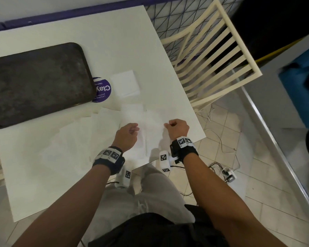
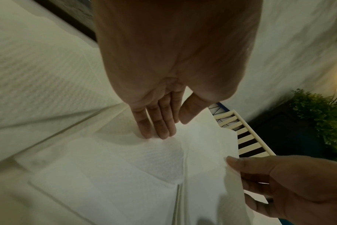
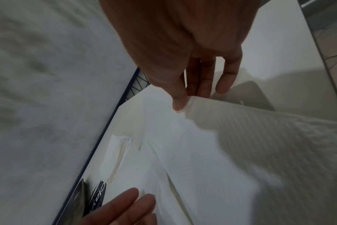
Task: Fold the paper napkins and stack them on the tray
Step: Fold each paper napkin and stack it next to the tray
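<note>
Dark rounded tray (image 1: 34, 82): holds no napkins. Your right hand (image 1: 177, 128) pinches embossed napkin (image 1: 150, 122); left hand (image 1: 127, 134), fingers straight, presses it. Folded square napkin (image 1: 125, 83) beside tray.

Napkin (image 2: 159, 153) embossed paper; tray (image 1: 37, 82) matt, scuffed; tbl (image 1: 114, 41) smooth.

Dim light over the whole scene — a white table (image 1: 136, 41) fills the left and centre of the head view, its far edge meeting a pale wall with a purple band (image 1: 61, 16) at the upper left. Upper right, a cream slatted chair (image 1: 212, 56) stands against a quilted, diamond-stitched surface (image 1: 169, 18). Pale floor tiles (image 1: 257, 184) run across the lower right, with cables and a plug (image 1: 228, 173) lying on them. In the left wrist view, a green leafy plant (image 2: 321, 118) sits at the right edge — warm light glows above it.
</note>
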The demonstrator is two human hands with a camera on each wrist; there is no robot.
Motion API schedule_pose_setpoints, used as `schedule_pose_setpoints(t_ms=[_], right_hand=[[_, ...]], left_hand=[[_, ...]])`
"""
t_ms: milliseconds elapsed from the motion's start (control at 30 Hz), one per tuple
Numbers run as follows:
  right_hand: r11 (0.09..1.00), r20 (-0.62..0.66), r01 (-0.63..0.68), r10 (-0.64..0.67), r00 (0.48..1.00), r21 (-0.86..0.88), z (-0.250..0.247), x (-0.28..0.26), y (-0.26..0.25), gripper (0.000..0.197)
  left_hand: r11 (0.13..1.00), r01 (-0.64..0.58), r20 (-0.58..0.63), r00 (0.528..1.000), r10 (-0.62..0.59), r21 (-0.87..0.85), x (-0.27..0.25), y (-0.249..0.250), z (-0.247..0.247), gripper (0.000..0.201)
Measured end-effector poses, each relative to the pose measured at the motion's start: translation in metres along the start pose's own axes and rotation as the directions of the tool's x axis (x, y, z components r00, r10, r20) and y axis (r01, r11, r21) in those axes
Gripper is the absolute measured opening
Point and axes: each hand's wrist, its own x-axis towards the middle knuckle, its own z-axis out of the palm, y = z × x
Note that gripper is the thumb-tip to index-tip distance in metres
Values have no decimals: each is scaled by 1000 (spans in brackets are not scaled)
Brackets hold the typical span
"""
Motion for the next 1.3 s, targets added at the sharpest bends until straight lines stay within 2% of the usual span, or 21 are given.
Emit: schedule_pose_setpoints(t_ms=[133,233,333,467,533,633,700,733,867,933,1000,1067,1133,1200,1300], right_hand=[[1000,-36,18,-17,999,19,-4,4,0,9],[998,-43,62,-62,997,3,-8,1,-2,15],[994,-56,112,-111,992,11,-17,-1,-9,10],[972,25,197,-202,979,128,-30,-7,-27,11],[955,92,219,-241,966,201,-33,-12,-37,9],[933,182,250,-301,936,260,-32,-15,-46,10],[921,231,249,-323,918,299,-29,-16,-53,10],[916,241,246,-328,914,316,-28,-17,-56,11],[908,213,240,-325,922,344,-20,-18,-62,12],[910,183,248,-320,930,332,-16,-17,-63,15],[909,167,266,-331,929,322,-14,-19,-64,26],[885,198,311,-393,898,346,-17,-24,-67,43],[851,252,387,-486,837,356,-19,-29,-71,53],[842,286,455,-530,798,290,-18,-30,-75,48],[835,272,518,-551,789,189,-13,-29,-78,27]], left_hand=[[1000,12,-7,1000,-12,-20,0,1,2,31],[999,17,-25,1000,-18,-34,0,0,3,26],[998,17,-57,998,-21,-56,0,3,4,21],[994,0,-106,994,-12,-106,2,7,-1,19],[989,-13,-106,994,-2,-146,4,15,-4,28],[981,19,-71,997,-33,-193,8,28,-9,54],[962,48,-51,997,-65,-270,9,33,-12,70],[944,53,-46,996,-72,-326,9,35,-14,71],[896,-36,-78,997,2,-443,1,40,-20,63],[884,-104,-93,993,69,-457,-2,38,-23,60],[895,-153,-127,986,110,-418,-1,33,-27,50],[922,-198,-181,973,143,-333,1,30,-31,36],[927,-228,-217,962,166,-298,1,28,-34,24],[933,-244,-244,953,180,-265,2,26,-38,18],[950,-262,-279,937,209,-169,0,26,-40,13]])
